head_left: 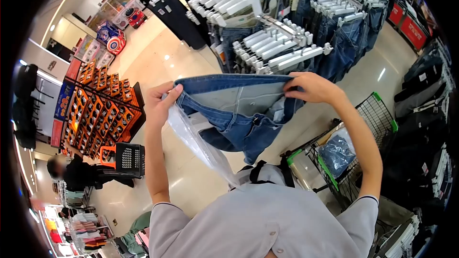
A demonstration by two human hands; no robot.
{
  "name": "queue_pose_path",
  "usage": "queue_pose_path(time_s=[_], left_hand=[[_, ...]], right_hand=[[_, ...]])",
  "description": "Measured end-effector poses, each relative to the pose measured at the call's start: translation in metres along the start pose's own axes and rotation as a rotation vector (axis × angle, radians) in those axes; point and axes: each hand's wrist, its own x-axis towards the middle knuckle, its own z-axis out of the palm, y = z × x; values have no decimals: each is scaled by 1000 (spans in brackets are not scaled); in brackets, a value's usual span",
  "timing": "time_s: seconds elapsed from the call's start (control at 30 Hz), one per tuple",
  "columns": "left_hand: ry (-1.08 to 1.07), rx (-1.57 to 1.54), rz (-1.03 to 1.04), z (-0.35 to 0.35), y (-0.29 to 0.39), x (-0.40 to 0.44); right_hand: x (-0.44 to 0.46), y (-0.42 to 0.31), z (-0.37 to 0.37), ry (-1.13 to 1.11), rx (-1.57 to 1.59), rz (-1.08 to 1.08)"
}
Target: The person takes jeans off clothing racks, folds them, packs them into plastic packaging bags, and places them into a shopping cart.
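A pair of blue jeans (224,110) is stretched out in front of me by its waistband, with the pale inside showing. My left hand (163,99) is closed on the left end of the waistband, thumb on top. From under that hand hangs a clear plastic bag (201,145), running down toward my body. My right hand (308,87) pinches the other end of the waistband, its fingertips partly inside. The legs of the jeans droop below and are mostly out of sight.
Racks of jeans on white hangers (282,50) stand just ahead. At my right is a shopping cart (377,114) holding a plastic-wrapped garment (337,155); dark trousers (416,110) hang beyond it. An orange display rack (103,110) and a person (79,169) with a basket are leftward.
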Motion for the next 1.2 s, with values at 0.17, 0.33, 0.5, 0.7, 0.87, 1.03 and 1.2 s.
queue_pose_path(time_s=[0.17,0.33,0.5,0.7,0.87,1.03,1.2], left_hand=[[3,-164,-38,-40,-28,0],[-53,-113,-16,-81,-37,-5],[72,-180,-34,-127,-75,18],[-22,-116,100,-156,-74,76],[-16,93,374,-153,-41,91],[-36,109,472,-124,-31,100],[-119,185,533,-111,-25,98]], right_hand=[[15,-52,25,-8,-707,-149],[27,-43,44,206,-540,-156],[22,-110,-25,411,-140,-34],[30,-162,-81,467,79,157],[37,-161,-111,723,-49,25],[53,-231,-121,895,-1,147],[51,-246,-143,856,-97,228]])
